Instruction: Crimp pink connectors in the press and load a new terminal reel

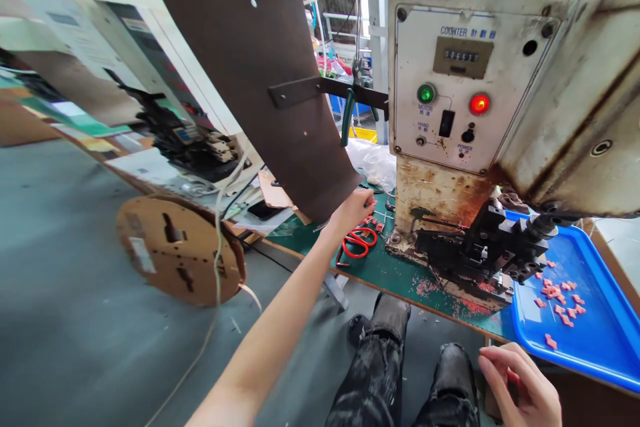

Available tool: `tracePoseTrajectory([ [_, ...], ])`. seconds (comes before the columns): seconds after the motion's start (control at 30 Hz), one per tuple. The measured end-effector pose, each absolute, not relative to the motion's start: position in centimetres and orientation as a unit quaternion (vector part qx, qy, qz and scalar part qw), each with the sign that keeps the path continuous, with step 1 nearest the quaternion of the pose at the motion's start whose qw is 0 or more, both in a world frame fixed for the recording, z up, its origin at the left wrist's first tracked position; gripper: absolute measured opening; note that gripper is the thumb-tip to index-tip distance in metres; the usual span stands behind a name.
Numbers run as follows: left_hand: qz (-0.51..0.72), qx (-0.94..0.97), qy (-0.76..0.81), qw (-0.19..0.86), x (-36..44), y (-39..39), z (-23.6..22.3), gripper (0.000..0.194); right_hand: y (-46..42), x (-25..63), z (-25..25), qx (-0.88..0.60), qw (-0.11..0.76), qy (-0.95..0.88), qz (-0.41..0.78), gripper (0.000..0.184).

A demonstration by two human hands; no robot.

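Note:
My left hand [357, 205] reaches over the green table mat, its fingers curled together beside small red pieces [373, 222]. Whether it holds one of them I cannot tell. A thing with bright red loops [361, 242] lies just below that hand. My right hand [525, 380] hovers near the table's front edge, thumb and forefinger tips together, nothing visible between them. Close to it, a blue tray [595, 340] carries several small orange-red pieces [555, 291]. Between my hands stands a bench press [430, 187] with a counter panel and black tooling [500, 240].
A dark curved sheet [260, 73] on a bracket hangs above my left forearm. Pliers [350, 103] hang by that bracket. To the left, a cardboard reel [180, 250] stands near a pale cable [216, 280]. Orange crumbs [473, 307] litter the mat under the press.

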State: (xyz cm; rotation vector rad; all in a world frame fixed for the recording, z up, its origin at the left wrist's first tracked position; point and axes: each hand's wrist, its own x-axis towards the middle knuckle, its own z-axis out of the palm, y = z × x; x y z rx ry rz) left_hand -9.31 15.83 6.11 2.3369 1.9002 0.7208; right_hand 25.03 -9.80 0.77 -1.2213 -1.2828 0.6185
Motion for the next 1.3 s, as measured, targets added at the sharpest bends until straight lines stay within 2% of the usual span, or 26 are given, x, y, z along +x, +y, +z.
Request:
tracePoseTrajectory([
  [0.07,0.285,0.760,0.584,0.018,-8.8,12.1,5.9,0.026,-9.4,24.5,0.9,-0.501,0.577,-0.570,0.302,0.017],
  [0.2,0.355,0.787,0.503,0.029,-5.2,2.8,4.6,0.027,-8.2,22.2,1.6,-0.422,0.530,-0.578,0.454,0.014],
  [0.33,0.479,0.810,0.335,0.057,-0.5,-3.8,4.5,0.013,-7.1,19.8,2.9,-0.401,0.532,-0.519,0.535,0.014],
  [0.6,0.480,0.853,0.200,0.036,2.8,-3.7,6.3,0.016,-6.9,21.5,3.3,-0.380,0.549,-0.469,0.578,0.016],
  [0.7,0.496,0.847,0.190,0.029,3.3,-3.2,6.4,0.018,-6.9,22.6,3.5,-0.391,0.565,-0.484,0.541,0.016],
  [0.77,0.516,0.826,0.224,0.049,3.7,-3.2,5.8,0.029,-6.6,23.2,3.7,-0.414,0.591,-0.490,0.489,0.013],
  [0.83,0.523,0.807,0.254,0.101,4.3,-3.6,4.4,0.037,-6.1,23.8,4.0,-0.439,0.619,-0.490,0.428,0.012],
  [0.9,0.504,0.798,0.273,0.185,4.9,-4.1,1.7,0.034,-5.4,24.3,4.1,-0.461,0.648,-0.480,0.371,0.015],
  [1.0,0.421,0.780,0.338,0.316,5.7,-4.9,-4.4,0.018,-4.4,25.0,4.0,-0.483,0.681,-0.455,0.309,0.020],
  [1.13,0.265,0.732,0.454,0.433,6.0,-5.3,-12.0,0.015,-3.4,25.6,3.4,-0.517,0.683,-0.454,0.246,0.014],
  [1.3,0.190,0.705,0.495,0.471,5.6,-4.8,-15.1,0.024,-1.9,25.5,3.2,-0.558,0.670,-0.476,0.115,0.021],
])
